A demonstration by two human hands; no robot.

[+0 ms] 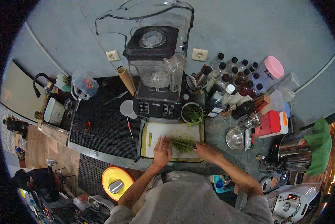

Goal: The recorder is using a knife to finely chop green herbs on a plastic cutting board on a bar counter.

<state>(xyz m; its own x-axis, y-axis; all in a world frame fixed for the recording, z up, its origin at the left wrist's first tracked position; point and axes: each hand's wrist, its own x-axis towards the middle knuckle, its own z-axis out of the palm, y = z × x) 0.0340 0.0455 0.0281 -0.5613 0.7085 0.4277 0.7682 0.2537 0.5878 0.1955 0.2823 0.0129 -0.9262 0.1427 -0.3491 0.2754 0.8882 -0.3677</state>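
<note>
A white cutting board (170, 128) on a green cloth (201, 140) lies before me. Chopped green herbs (185, 147) are spread over its middle and right. My right hand (208, 152) grips a knife (181, 143) at the board's right side; the dark blade points left across the herbs and is partly lost among them. My left hand (162, 153) lies on the left part of the board, fingers extended, near the blade's tip. Whether its fingers touch the blade is unclear. Behind the board's right corner, a round container (190, 105) holds leafy herbs (193, 113).
A blender (156, 75) stands right behind the board. Left are a black mat (100, 134), a white cup (128, 109) and another knife (115, 98). Several bottles (237, 89), a metal bowl (234, 138) and a red container (268, 123) crowd the right. A yellow lid (111, 173) sits below the counter.
</note>
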